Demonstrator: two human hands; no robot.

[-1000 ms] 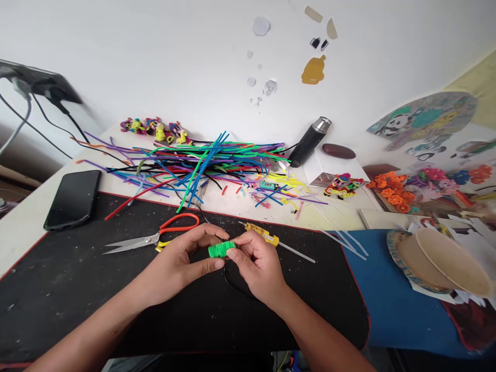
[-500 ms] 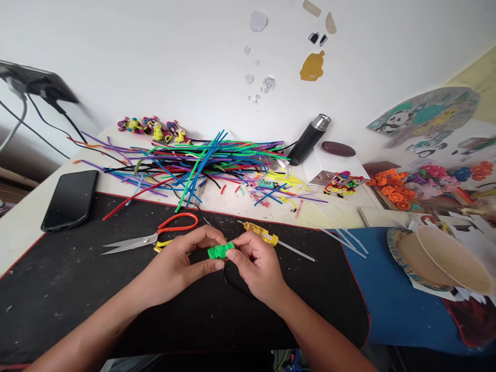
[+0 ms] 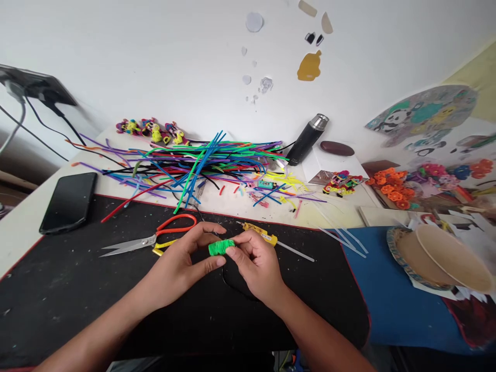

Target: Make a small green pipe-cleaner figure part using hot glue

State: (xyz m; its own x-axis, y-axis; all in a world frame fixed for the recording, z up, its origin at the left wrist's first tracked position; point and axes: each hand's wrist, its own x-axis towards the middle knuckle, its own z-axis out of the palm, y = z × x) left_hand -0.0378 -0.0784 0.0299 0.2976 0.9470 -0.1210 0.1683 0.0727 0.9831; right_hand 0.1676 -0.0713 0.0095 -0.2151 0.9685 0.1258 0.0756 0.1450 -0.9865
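Note:
A short green coil of tightly wound pipe cleaner (image 3: 219, 248) is held over the black mat, nearly level. Its right end is pinched between the thumb and fingers of my right hand (image 3: 260, 263). Around its left end curves my left hand (image 3: 182, 261), fingers apart; the index finger is raised above the coil and the thumb tip lies at its lower edge. Behind my left hand are scissors (image 3: 149, 241) with red and yellow handles, partly covered. A yellow glue gun or similar tool (image 3: 267, 237) with a pale stick lies behind my right hand.
A heap of coloured pipe cleaners (image 3: 194, 163) spreads along the back. A phone (image 3: 68, 202) lies left on the black mat's (image 3: 96, 289) edge. A black flask (image 3: 308, 140) leans near a white box (image 3: 327, 165). Bowls (image 3: 453, 258) stand right on a blue mat (image 3: 382, 289).
My left index finger has lifted off the green coil, showing more of its top. My right hand keeps its pinch. The whole view has shifted slightly.

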